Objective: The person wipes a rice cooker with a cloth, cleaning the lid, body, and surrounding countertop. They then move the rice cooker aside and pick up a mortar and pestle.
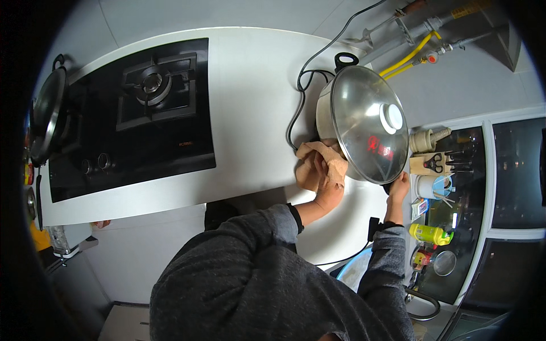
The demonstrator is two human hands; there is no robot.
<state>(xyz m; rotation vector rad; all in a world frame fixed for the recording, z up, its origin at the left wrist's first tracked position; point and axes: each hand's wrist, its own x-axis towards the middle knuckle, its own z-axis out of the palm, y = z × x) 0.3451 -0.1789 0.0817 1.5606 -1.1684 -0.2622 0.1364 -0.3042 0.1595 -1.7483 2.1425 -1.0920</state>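
Observation:
A metal pot point(325, 111) with a clear domed lid point(362, 111) and a white lid knob point(393, 117) stands on the white countertop point(249, 106). My left hand point(326, 181) presses a crumpled tan cloth point(310, 170) against the pot's near left side, partly hiding my fingers. On the near right, my right hand point(399, 187) grips the pot's black side handle point(387, 187). The far black handle point(346, 61) is free. Beside the pot's left side lies a looped black power cord point(302, 88). Red print shows on the lid.
A black gas hob point(170, 149) is set in the counter at left, with a pan point(49, 115) on it. Along the window sill are a knife block point(428, 163), a utensil holder point(430, 187) and a yellow bottle point(428, 234). Yellow gas hoses point(408, 55) run behind the pot.

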